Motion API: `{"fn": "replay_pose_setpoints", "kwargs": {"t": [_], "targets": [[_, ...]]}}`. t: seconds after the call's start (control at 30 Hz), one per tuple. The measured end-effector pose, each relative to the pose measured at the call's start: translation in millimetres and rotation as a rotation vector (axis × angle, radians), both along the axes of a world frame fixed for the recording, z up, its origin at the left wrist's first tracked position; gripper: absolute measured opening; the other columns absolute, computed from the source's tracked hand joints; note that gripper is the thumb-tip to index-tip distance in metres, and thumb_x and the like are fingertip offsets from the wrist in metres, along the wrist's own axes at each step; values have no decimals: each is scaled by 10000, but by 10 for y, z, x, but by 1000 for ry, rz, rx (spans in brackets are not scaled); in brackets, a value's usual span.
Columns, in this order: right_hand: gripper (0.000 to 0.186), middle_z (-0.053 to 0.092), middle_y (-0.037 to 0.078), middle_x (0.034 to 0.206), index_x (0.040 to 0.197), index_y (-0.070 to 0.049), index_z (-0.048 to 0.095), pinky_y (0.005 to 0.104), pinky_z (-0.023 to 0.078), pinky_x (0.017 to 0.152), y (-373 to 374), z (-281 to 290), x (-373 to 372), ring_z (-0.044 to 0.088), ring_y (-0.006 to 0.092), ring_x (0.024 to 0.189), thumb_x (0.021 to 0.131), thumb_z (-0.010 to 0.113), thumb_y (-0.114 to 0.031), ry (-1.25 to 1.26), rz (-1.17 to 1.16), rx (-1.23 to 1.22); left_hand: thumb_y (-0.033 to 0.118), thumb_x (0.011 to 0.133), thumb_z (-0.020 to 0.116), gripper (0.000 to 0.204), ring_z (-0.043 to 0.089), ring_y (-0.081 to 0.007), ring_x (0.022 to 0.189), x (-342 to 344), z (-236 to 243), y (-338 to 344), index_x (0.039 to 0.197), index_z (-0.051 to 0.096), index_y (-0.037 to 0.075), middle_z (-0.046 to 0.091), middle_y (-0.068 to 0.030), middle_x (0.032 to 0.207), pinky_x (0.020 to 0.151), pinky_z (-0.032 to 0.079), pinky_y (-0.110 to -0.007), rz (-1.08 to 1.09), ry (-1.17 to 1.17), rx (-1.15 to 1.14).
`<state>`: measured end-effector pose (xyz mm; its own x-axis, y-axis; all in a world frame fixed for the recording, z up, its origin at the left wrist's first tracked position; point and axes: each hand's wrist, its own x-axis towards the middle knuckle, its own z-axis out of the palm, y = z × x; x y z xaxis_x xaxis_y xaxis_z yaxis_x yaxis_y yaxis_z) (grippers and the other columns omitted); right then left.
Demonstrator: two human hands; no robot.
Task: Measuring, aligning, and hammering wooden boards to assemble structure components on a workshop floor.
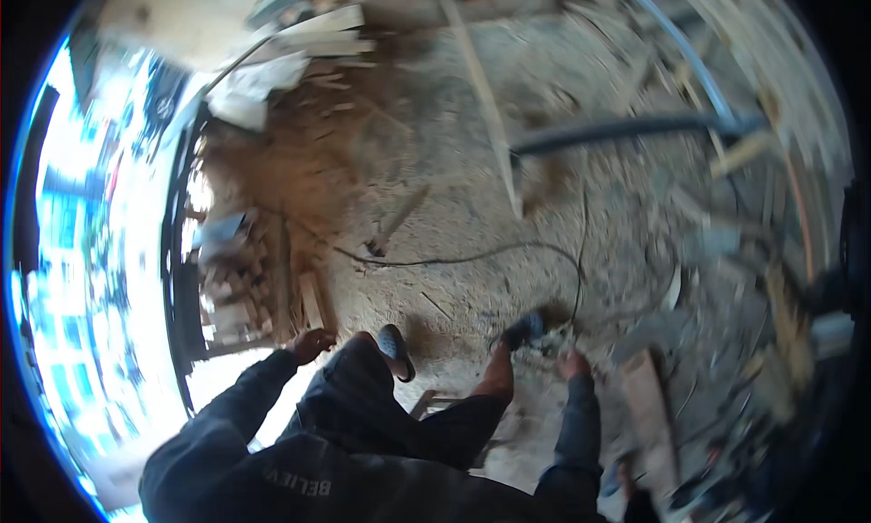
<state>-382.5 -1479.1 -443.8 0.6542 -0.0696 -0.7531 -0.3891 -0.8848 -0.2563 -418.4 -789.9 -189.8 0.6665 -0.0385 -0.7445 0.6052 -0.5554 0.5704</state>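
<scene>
My left hand hangs beside my left knee, fingers loosely stretched, with nothing visible in it. Close by it stand the ends of some wood offcuts. On the other side, my right hand is lowered just right of my right shoe. Motion blurs its fingers, so what they may hold is unclear. A small greyish heap lies between that hand and the shoe. A dark cable curves across the floor and runs down close to the right hand. My left foot wears a grey clog.
Stacked wood blocks lie at the left, by a bright opening. A long thin stick and a dark bar cross the upper area. A flat board lies at the right among scraps. Part of a wooden stool shows between my legs.
</scene>
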Motion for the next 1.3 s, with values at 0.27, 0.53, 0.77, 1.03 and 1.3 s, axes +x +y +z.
{"fn": "replay_pose_setpoints", "kwargs": {"t": [0.27,0.53,0.77,1.03,1.3], "targets": [[529,681,211,1176,1300,-54,620,497,524,932,1631,941,255,649,397,1067,891,677,-383,-90,230,57,461,953,606,487,696,-275,1015,-1215,515,1145,1188,668,39,723,-157,1102,899,532,-383,318,-128,94],[412,729,170,998,1219,-44,650,416,539,845,4941,1960,539,699,322,948,880,702,-272,-317,417,411,406,968,625,430,673,-199,824,-3578,511,3004,1169,660,28,717,-127,1026,727,545,-332,1111,-51,343],[255,725,171,961,1082,-50,715,408,558,773,7246,3127,437,707,311,859,891,687,-217,-526,654,654,354,966,646,455,689,-212,844,-4271,502,2865,1165,630,-55,714,-158,996,698,566,-338,1524,-52,114],[124,707,136,891,926,-41,701,402,544,705,9979,3713,1630,684,319,806,863,711,-147,-843,733,883,389,973,621,466,697,-205,814,-3756,216,2402,1188,642,-24,721,-123,990,728,553,-336,1519,113,-45],[135,660,146,919,945,-60,693,442,535,701,13240,4294,3459,661,361,845,857,724,-158,-1136,789,894,426,992,571,448,687,-197,797,-2919,73,3077,1278,549,82,711,-79,1105,560,486,-349,2026,295,-299]]}}
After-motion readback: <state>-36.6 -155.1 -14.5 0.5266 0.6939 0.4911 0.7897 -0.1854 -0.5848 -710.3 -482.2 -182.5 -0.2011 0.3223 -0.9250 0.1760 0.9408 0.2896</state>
